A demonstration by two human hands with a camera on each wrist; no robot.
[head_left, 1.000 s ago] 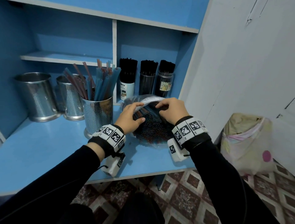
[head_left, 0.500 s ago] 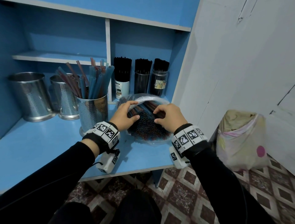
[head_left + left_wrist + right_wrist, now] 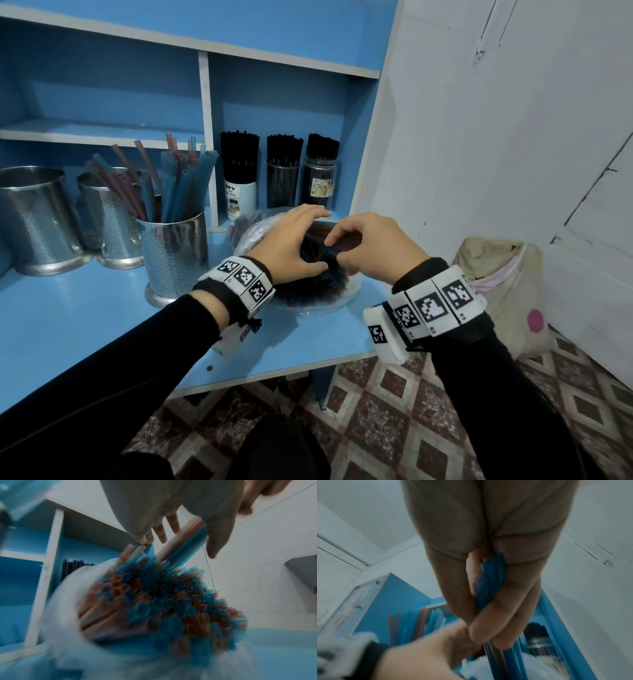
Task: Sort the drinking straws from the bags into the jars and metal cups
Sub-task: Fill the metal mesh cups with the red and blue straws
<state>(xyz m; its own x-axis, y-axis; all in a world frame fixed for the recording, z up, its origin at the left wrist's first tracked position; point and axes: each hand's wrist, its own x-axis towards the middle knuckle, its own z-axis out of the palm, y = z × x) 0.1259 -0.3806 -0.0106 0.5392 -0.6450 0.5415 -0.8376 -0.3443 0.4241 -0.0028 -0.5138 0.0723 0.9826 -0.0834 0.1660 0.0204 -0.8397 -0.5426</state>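
Three metal cups [image 3: 173, 253] left on desk [image 3: 85, 318]; bag of straws [image 3: 308, 287] right of them; three jars [image 3: 282, 185] behind the bag.

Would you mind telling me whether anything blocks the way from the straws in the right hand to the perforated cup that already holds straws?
Only the left hand, resting on the bag, lies between the right hand with its straws and the perforated cup.

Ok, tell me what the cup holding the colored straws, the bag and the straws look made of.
Cup: likely stainless steel, shiny, perforated wall.
Bag: thin clear plastic film, crinkled; straws show through.
Straws: seemingly translucent plastic tubes, blue and reddish, open hollow ends.
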